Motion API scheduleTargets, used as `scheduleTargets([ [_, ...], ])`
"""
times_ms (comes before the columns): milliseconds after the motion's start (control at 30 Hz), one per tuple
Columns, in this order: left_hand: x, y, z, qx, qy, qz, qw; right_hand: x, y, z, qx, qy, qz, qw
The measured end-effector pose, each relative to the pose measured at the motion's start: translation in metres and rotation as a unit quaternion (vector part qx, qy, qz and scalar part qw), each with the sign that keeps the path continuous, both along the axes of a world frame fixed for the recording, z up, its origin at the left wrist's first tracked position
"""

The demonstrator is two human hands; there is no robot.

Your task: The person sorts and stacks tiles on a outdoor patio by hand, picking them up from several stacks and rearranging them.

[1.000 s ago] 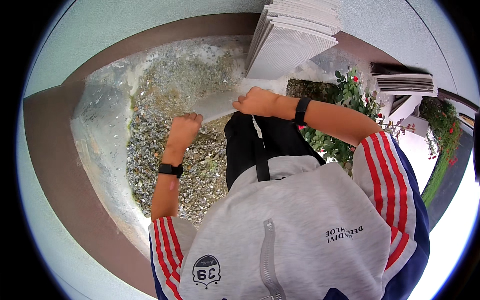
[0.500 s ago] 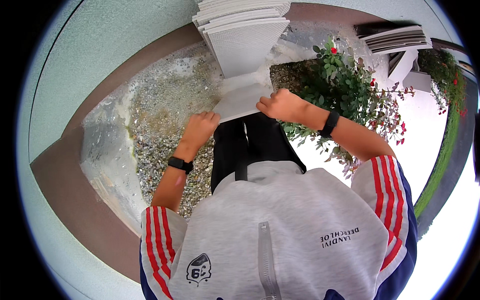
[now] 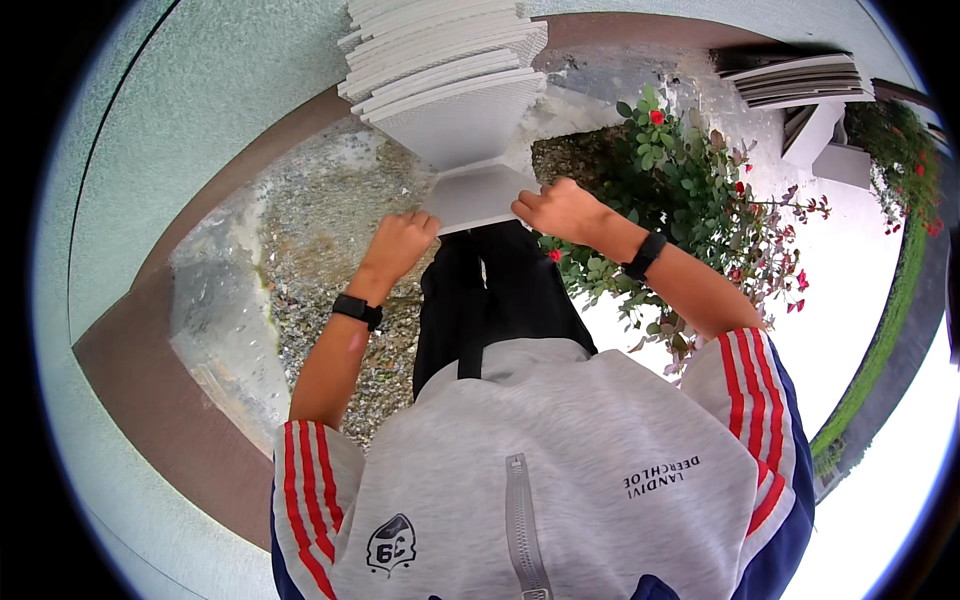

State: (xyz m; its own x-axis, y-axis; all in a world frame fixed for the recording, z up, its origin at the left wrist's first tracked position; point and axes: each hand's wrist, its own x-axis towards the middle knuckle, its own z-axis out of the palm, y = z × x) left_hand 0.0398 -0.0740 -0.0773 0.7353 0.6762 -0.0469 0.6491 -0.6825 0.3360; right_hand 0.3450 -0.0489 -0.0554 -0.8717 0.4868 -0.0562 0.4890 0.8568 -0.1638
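Note:
A flat pale grey tile [image 3: 478,198] is held level in front of my black trousers. Its near left corner is gripped by my left hand [image 3: 402,244], fingers curled over the edge. My right hand [image 3: 562,209] grips the near right corner in the same way. Both thumbs are hidden. Just beyond the held tile stands a tall row of similar tiles [image 3: 445,65], leaning on edge toward the wall. The far edge of the held tile meets or overlaps the foot of the row; whether they touch, I cannot tell.
Left of my legs lies gravelly ground [image 3: 335,225]. A rose bush [image 3: 680,190] with red flowers grows close to my right forearm. Farther right, more dark-edged panels [image 3: 800,80] lean by the wall [image 3: 240,100], which has a brown base band [image 3: 180,420].
The view has shifted slightly, and more of the leaning tile row shows. Both hands keep their hold on the tile, which appears nearly in the same place before my legs.

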Motion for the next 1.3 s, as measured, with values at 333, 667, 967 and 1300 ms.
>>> scheduleTargets([
  [333, 0.0, 0.029, -0.006, -0.02, -0.008, 0.022, 1.0, -0.002, 0.043, -0.01, -0.012, 0.029, 0.007, 0.999],
  [667, -0.004, 0.055, -0.015, 0.02, 0.037, 0.104, 0.994, 0.0, 0.071, -0.012, 0.051, 0.04, -0.044, 0.997],
  [967, -0.014, 0.089, -0.003, 0.095, -0.004, 0.285, 0.954, -0.011, 0.112, -0.017, 0.138, 0.063, -0.186, 0.971],
  [1300, -0.006, 0.074, -0.011, 0.016, -0.15, 0.438, 0.886, -0.005, 0.099, -0.013, 0.007, 0.159, -0.398, 0.903],
])
